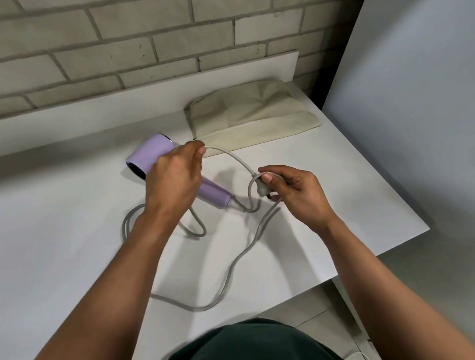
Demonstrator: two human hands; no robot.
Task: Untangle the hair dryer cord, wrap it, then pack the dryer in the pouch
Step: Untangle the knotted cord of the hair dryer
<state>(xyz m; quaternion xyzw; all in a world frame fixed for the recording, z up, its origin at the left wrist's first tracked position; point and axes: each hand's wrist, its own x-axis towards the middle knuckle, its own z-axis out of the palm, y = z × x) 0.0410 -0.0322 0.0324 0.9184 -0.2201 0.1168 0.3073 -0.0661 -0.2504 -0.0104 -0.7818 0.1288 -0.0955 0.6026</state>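
On the white table [42,233] the lilac hair dryer [153,151] lies toward eleven o'clock of centre, with the beige pouch [252,112] flat at its two o'clock. The left hand [174,178], over the dryer, pinches the grey cord [205,308]. The right hand [296,193], at its four o'clock, curls round the plug [262,191], and loose cord loops trail toward six o'clock.

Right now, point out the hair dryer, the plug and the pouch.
hair dryer [152,153]: head view, lilac barrel.
plug [262,191]: head view, pale body above the dark prongs.
pouch [251,109]: head view, middle of the beige cloth.
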